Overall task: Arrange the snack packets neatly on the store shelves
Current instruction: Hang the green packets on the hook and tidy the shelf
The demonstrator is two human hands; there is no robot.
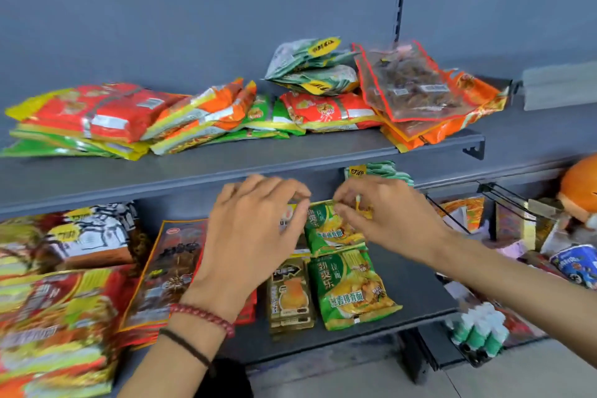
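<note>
Both my hands reach into the lower shelf (pixel 416 297). My left hand (pixel 248 236) and my right hand (pixel 384 213) each pinch a top corner of a green noodle packet (pixel 332 233) that stands at the back. A second green noodle packet (pixel 349 291) lies flat in front of it, beside a stack of brown-gold packets (pixel 289 297). A large dark packet with a red rim (pixel 171 271) lies to the left, partly under my left wrist. Behind my right hand stands a green-and-white packet (pixel 381 170).
The upper shelf (pixel 226 165) carries loose piles of red, orange and green packets (pixel 106 116), green-white packets (pixel 310 64) and a clear red-rimmed bag (pixel 410 84). Red-yellow packets (pixel 55 307) crowd the lower left. To the right are wire hooks (pixel 504 200), an orange plush toy (pixel 581 187) and small bottles (pixel 478 329).
</note>
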